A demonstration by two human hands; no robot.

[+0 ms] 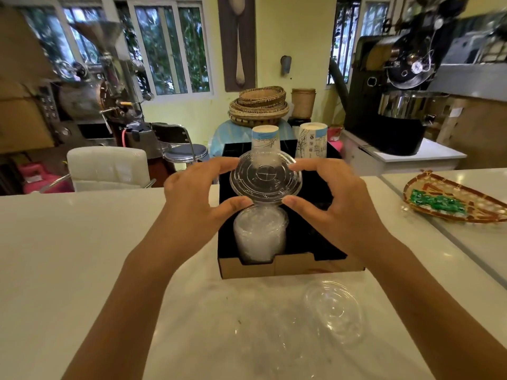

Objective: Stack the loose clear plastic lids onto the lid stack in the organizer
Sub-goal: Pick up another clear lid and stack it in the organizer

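A clear plastic lid [265,176] is held flat between both hands, just above the lid stack [259,234] that stands in the front slot of the black organizer [307,266]. My left hand [200,196] pinches the lid's left rim with thumb and fingers. On the lid's right rim my right hand [332,198] does the same. Loose clear lids [333,311] lie on the white counter in front of the organizer, to the right.
Two stacks of paper cups [312,144] stand at the back of the organizer. A woven tray [452,201] with green-wrapped items sits on the counter at the right. Behind the counter are a white chair [107,165], a stool and coffee roasters.
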